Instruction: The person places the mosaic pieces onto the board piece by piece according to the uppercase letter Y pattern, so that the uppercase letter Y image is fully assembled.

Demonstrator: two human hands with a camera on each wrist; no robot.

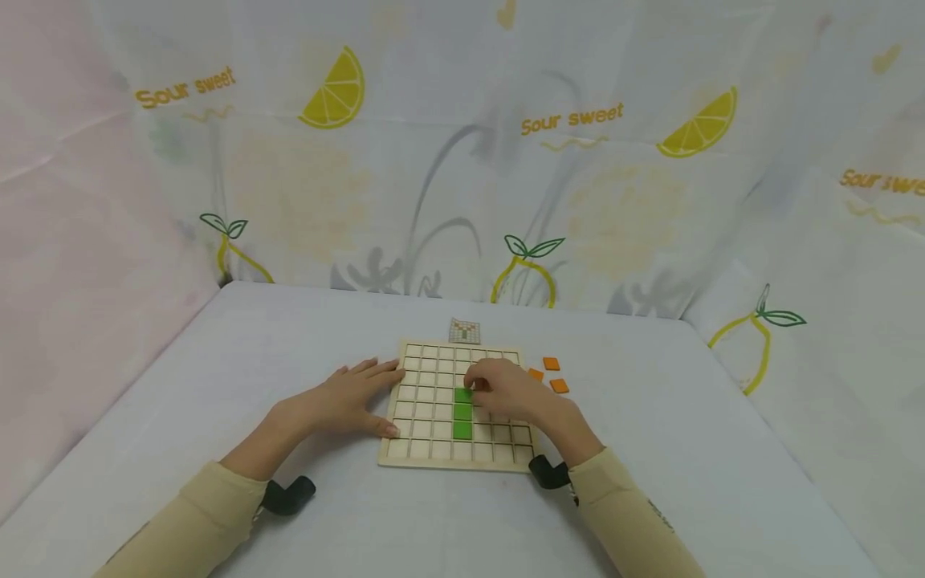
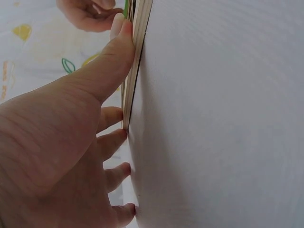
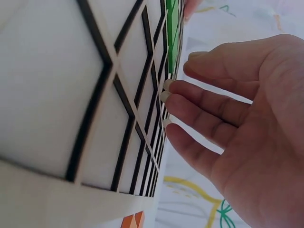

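A square wooden grid board [image 1: 426, 464] lies flat on the table. Three green tiles [image 1: 462, 412] sit in one column near its middle. My left hand [image 1: 345, 405] is spread at the board's left side, its thumb against the frame's edge and its fingers reaching along that side. Over the board's centre, my right hand [image 1: 509, 389] has its fingertips at the surface by the uppermost green tile. The right wrist view shows a gap between thumb [image 3: 213, 59] and fingers, with nothing held there.
Orange tiles [image 1: 552, 364] lie just right of the board, one of them partly behind the right hand. A small pattern card [image 1: 465, 331] with a coloured grid is at the board's far edge. A fabric backdrop [image 1: 433, 177] with lemon prints hangs behind the white table [image 1: 347, 522].
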